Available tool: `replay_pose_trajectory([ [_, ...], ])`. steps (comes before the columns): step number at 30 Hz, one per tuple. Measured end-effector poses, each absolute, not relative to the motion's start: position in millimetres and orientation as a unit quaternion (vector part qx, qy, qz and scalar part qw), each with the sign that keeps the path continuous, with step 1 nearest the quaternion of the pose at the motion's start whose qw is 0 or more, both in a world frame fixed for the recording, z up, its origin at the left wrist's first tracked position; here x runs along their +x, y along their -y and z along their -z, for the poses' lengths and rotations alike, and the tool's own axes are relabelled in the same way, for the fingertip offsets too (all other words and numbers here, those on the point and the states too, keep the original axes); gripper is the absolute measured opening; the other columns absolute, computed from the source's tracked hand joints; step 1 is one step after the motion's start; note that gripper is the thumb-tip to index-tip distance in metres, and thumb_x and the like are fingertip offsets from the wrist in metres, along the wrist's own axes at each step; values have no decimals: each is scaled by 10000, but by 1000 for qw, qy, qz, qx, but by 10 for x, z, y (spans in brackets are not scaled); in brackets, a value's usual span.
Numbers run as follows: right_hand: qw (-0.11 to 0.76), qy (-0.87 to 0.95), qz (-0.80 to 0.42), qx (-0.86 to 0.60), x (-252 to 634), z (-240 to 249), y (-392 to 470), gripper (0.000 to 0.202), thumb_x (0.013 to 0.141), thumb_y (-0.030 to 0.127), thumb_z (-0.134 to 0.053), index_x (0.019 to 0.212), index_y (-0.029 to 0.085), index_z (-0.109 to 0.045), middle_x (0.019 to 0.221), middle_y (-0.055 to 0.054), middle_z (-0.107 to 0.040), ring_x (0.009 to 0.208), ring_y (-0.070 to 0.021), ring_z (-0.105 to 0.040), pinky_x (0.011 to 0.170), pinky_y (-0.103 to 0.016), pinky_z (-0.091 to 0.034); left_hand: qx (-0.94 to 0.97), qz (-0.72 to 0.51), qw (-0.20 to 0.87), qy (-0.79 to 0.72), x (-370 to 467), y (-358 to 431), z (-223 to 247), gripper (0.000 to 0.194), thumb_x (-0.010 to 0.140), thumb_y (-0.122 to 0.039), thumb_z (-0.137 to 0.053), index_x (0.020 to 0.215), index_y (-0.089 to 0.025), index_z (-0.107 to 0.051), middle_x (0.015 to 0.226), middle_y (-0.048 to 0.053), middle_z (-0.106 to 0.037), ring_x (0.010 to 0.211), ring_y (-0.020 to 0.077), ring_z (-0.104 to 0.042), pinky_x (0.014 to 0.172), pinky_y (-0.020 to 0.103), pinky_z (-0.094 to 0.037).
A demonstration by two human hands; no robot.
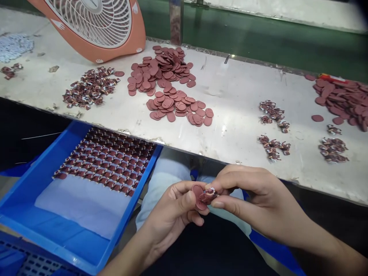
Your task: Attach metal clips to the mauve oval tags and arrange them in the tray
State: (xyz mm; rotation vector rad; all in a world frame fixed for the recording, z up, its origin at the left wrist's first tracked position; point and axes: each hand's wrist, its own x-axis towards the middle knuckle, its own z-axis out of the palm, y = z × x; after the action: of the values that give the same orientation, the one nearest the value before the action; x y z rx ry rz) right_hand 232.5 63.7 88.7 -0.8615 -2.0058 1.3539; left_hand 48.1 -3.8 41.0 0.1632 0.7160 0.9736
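Note:
Over my lap, my left hand (179,207) pinches a reddish-brown oval disc (197,193) between thumb and fingers. My right hand (244,191) grips a small brown-and-white figurine (209,195) with thumb and forefinger, right against the disc's face. Whether the two pieces are fully seated together I cannot tell, since fingers cover part of them. On the worktop ahead lie a pile of similar oval discs (169,69) and a nearer spread of discs (181,105), some with small holes. Small clusters of figurines (273,147) lie beyond my right hand.
A blue tray (156,155) at lower left holds rows of figurines on discs over a pale sheet (83,203). An orange fan (115,53) stands on the worktop (230,126). More figurines (89,88) lie left, more discs (342,99) right. The worktop's front edge runs above my hands.

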Motion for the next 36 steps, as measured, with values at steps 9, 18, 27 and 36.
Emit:
replay_pose_trajectory([
  [9, 239, 772, -494, -321, 2356, -933, -647, 63, 908, 179, -708, 960, 209, -726, 804, 25, -712, 702, -62, -665, 662, -149, -517, 83, -441, 825, -345, 467, 43, -367, 331, 737, -457, -825, 861, -151, -797, 696, 12, -656, 580, 56, -581, 525, 110, -524],
  [18, 232, 800, -462, -304, 2348, -954, -649, 71, 918, 173, -691, 974, 209, -715, 795, 23, -718, 691, -71, -664, 653, -160, -512, 70, -438, 822, -357, 486, 56, -384, 333, 714, -442, -845, 875, -154, -801, 681, 15, -672, 572, 66, -600, 497, 109, -510],
  [27, 207, 824, -446, -282, 2358, -999, -657, 88, 939, 197, -663, 1006, 243, -698, 831, 12, -740, 708, -106, -675, 647, -199, -539, 68, -431, 820, -371, 483, 94, -375, 349, 692, -448, -860, 845, -143, -786, 670, 10, -662, 553, 64, -588, 478, 111, -476],
  [36, 201, 841, -419, -277, 2303, -1012, -652, 72, 943, 175, -621, 969, 224, -666, 803, -9, -714, 688, -138, -653, 602, -261, -526, 37, -445, 809, -382, 496, 107, -393, 374, 641, -429, -898, 849, -142, -780, 631, -7, -644, 533, 55, -562, 493, 118, -456],
])
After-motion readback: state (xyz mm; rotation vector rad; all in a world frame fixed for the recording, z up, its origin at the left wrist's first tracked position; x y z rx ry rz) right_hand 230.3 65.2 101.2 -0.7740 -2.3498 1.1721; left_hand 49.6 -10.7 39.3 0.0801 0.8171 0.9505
